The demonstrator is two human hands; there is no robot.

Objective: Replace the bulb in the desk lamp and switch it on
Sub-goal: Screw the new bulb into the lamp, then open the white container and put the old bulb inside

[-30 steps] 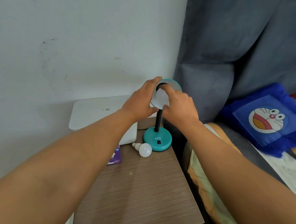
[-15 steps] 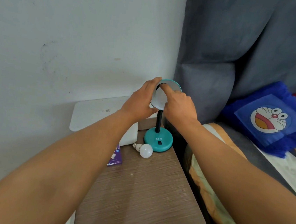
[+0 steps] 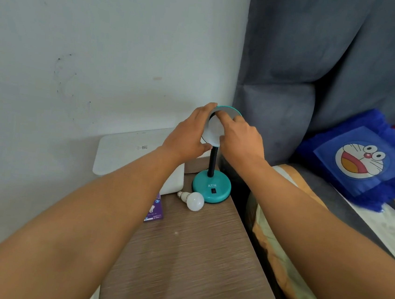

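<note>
A teal desk lamp stands at the back of a brown bedside table (image 3: 191,265), with a round base (image 3: 212,187) bearing a black switch and a black neck. Its teal shade (image 3: 230,110) faces me, showing a white inside (image 3: 214,131). My left hand (image 3: 188,133) grips the shade's left rim. My right hand (image 3: 241,139) reaches into the shade, fingertips at the socket; whatever they hold is hidden. A white bulb (image 3: 192,200) lies on the table just left of the base.
A purple bulb box (image 3: 154,210) lies by the table's left edge. A white flat box (image 3: 130,152) leans behind it against the wall. A bed with a blue cartoon pillow (image 3: 361,161) and a grey padded headboard (image 3: 295,86) borders the table's right side.
Both hands stay on the shade. My right fingers have shifted slightly inside it, reaching further up toward the socket. The bulb on the table has not moved.
</note>
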